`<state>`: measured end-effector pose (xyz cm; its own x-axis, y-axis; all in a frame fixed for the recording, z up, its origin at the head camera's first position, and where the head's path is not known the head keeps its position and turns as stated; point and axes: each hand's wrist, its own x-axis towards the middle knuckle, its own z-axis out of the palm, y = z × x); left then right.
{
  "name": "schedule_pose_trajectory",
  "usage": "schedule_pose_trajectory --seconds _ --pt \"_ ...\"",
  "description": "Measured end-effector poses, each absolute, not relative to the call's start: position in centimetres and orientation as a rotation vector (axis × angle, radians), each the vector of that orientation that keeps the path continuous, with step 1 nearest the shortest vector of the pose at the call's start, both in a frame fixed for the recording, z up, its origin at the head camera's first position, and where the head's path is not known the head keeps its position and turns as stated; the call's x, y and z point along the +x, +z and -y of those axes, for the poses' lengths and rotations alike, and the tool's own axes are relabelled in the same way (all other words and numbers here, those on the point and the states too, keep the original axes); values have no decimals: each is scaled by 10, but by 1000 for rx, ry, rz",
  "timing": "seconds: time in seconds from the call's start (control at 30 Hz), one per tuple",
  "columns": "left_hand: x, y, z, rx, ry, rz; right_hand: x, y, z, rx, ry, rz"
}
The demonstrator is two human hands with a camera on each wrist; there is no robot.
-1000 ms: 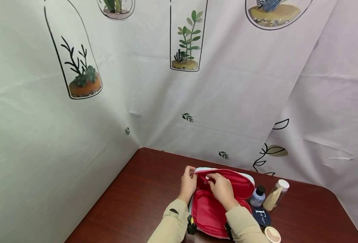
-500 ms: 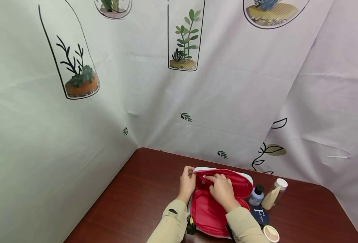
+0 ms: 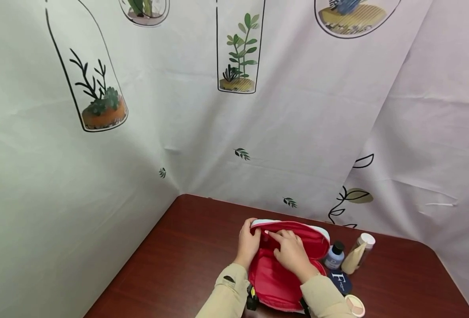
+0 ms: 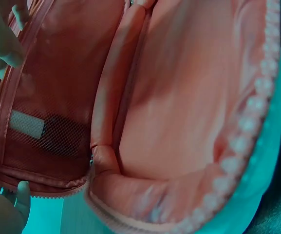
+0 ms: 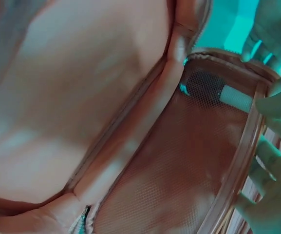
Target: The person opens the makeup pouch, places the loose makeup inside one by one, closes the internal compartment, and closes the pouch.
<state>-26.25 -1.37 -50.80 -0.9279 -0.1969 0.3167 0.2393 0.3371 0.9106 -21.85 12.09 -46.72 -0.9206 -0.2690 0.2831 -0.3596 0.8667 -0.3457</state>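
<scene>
A makeup bag [image 3: 272,282] with a red lining and pale outside lies unzipped, its lid raised toward the wall. My left hand [image 3: 247,245] grips the lid's left edge, thumb on the inner side. Inside the lid, my right hand [image 3: 292,252] reaches over the mesh pocket [image 5: 179,146], index finger stretched toward its left corner. Behind that mesh sits a small item [image 5: 220,95], one half pale and the other dark; its kind is unclear. In the left wrist view, right-hand fingers [image 4: 4,44] lie along the pocket's hem.
Right of the bag stand a blue bottle [image 3: 334,256] with a black cap and a white-capped container [image 3: 365,243], a cream tube [image 3: 353,260] against it. Nearer lie a dark round compact [image 3: 341,282] and a round palette [image 3: 355,305]. A fabric-covered wall [image 3: 194,132] borders the table.
My right hand's fingers have gone from curled around the small item to an extended index finger at the pocket's corner. The left hand keeps its grip on the lid.
</scene>
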Motion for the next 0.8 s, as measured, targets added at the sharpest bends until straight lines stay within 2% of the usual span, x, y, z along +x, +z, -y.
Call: schedule_pose_trajectory --seconds 0.2,0.47,0.8 --pt "-261 -507 6 42 -1544 2274 -214 -460 -138 482 756 2777" --pt "-261 -506 2 85 -1565 2292 -200 -451 -186 325 884 2740" --pt "-263 -509 1 100 -1592 2295 -164 -491 -244 154 860 2780"
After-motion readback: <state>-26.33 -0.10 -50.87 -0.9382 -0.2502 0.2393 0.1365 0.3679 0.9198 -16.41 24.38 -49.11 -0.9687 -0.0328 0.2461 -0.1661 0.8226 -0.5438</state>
